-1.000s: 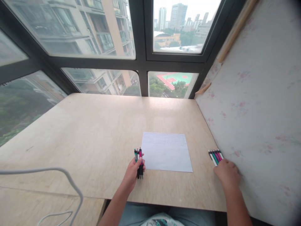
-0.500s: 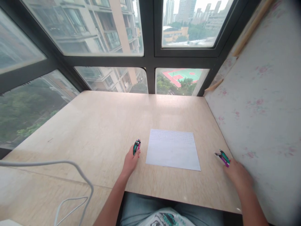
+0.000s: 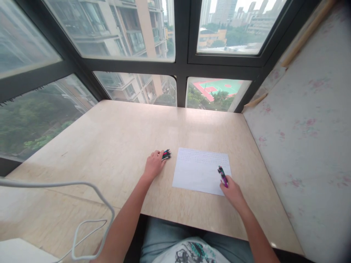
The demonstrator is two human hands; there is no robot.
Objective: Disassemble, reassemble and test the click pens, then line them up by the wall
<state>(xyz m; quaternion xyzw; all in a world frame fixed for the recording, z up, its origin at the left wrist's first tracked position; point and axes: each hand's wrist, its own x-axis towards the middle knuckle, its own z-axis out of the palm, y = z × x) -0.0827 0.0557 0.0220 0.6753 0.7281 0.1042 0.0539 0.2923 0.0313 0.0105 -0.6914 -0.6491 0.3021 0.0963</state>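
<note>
My left hand [image 3: 153, 165] rests on the wooden table [image 3: 115, 146] just left of a white sheet of paper [image 3: 201, 171], fingers closed round a bundle of coloured pens [image 3: 166, 154] whose tips point right. My right hand [image 3: 232, 190] is over the paper's lower right corner, closed on a second bundle of pens [image 3: 222, 176], pink and dark ones showing, their ends pointing away from me.
A white cable [image 3: 82, 226] loops over the near left of the table. A floral-patterned wall [image 3: 309, 146] stands along the right edge. Dark-framed windows [image 3: 181, 65] close off the far side. My lap shows below the near edge.
My right hand has carried its pens from the wall-side edge leftward onto the paper. My left hand has slid forward with its bundle, tipping it towards the paper. The camera has shifted slightly.
</note>
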